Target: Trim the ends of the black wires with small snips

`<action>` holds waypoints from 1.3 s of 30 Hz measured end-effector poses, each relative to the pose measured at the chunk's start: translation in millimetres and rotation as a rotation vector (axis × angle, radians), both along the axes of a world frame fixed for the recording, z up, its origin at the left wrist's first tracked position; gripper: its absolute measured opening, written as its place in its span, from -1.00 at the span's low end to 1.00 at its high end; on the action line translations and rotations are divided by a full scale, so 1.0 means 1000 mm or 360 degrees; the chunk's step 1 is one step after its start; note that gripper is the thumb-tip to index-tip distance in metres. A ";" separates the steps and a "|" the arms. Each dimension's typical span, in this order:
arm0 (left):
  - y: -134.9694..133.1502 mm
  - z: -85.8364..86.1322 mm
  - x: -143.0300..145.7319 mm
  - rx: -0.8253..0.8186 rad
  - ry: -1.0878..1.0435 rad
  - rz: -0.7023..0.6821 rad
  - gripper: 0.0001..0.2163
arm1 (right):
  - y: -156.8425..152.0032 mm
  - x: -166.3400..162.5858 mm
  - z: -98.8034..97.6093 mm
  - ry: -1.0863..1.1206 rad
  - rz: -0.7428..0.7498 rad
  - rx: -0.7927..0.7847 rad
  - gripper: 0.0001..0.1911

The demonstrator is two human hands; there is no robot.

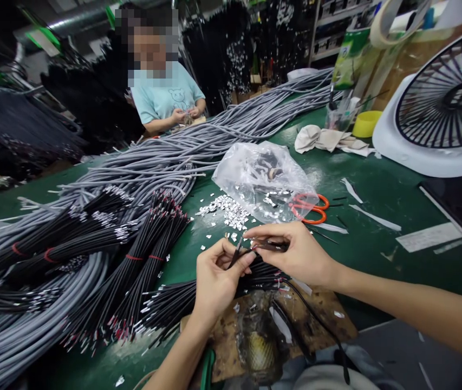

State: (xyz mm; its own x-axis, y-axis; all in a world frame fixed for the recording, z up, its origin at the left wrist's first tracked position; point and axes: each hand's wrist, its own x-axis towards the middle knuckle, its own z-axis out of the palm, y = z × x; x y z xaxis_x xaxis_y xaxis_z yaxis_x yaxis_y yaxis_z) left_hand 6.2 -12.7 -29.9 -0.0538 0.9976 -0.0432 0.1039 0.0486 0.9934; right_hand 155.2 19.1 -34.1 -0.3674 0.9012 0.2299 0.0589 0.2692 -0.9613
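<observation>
My left hand (218,273) is closed, thumb and fingers pinching a thin black cable (235,254) near its end. Right beside it, my right hand (298,252) is closed round a slim dark piece (273,245); whether this is a tool or more cable I cannot make out. The fingertips of both hands nearly meet. Under them lies a bundle of black cables (174,304) with bare, pale ends. Just beyond my hands is a pile of small silvery metal pieces (231,211), beside a clear plastic bag (255,173).
Orange-handled scissors (322,208) lie right of the bag. Tied black cable bundles (141,265) and long grey cables (166,146) cover the left and back. A white fan (397,141) stands at right. A worn board (324,319) lies nearest me. Another person (169,97) sits across the table.
</observation>
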 end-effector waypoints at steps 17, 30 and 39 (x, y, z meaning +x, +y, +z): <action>0.000 -0.001 0.008 0.0126 0.0254 0.0130 -0.78 | -0.002 0.000 0.002 -0.0119 -0.0051 0.0326 -0.59; 0.001 0.002 0.000 0.0025 -0.0126 -0.0056 -0.74 | 0.013 0.005 0.006 -0.0069 -0.0040 -0.0034 -0.71; 0.001 0.002 0.000 -0.0032 0.0012 -0.0146 -0.82 | 0.010 0.005 0.002 -0.0247 -0.0022 0.0082 -0.86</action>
